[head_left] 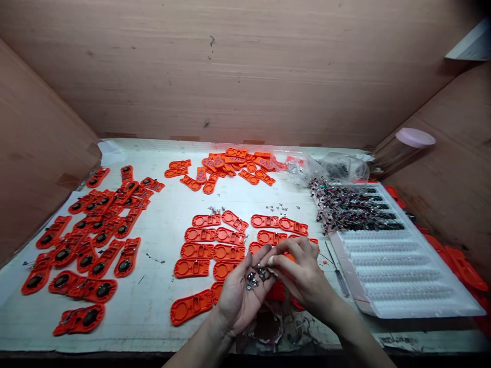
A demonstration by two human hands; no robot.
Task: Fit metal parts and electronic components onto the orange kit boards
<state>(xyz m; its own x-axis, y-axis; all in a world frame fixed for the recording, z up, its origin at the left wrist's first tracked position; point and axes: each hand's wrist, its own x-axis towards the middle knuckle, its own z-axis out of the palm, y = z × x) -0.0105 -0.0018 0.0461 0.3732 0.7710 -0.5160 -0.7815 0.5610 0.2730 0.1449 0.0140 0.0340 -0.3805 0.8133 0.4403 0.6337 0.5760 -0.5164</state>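
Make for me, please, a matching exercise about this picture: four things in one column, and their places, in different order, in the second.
Things
1. Small shiny metal parts
2. Thin metal screwdriver
3. Clear cylindrical jar with pale pink lid
4. Orange plastic casings with round black discs

Places
A. Near the brown right wall, towards the back
B. On the left side of the white tabletop
C. In the open left hand
D. Beside the white rectangular tray

Right pairs: 1-C, 2-D, 3-A, 4-B

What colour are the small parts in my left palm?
The small parts look silvery; head view.
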